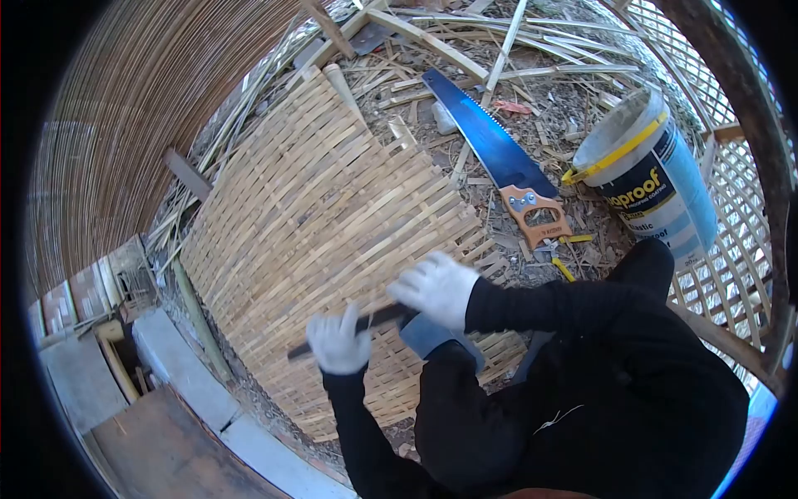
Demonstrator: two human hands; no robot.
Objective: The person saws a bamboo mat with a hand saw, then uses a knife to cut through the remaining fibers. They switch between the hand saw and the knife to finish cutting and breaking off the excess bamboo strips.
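A large woven bamboo mat (307, 200) lies on the ground before me. Just above its lower part is a dark, narrow, flat bar (386, 315), perhaps a blade; its exact kind is not clear. My left hand (339, 343), in a white glove, is closed around the bar toward its left end, with the tip sticking out beyond. At the other end, my right hand (439, 289), also white-gloved, is closed with its fingers slightly blurred; the glove hides its grip. One of my shoes (432, 337) rests on the mat beneath the right hand.
Right of the mat lie a handsaw (490, 137) with a blue blade and yellow-handled pliers (562, 259). A paint bucket (657, 179) stands tilted beside them. Bamboo strips (540, 46) and scraps litter the ground behind. A slatted screen (158, 100) rises at left, lattice (723, 224) at right.
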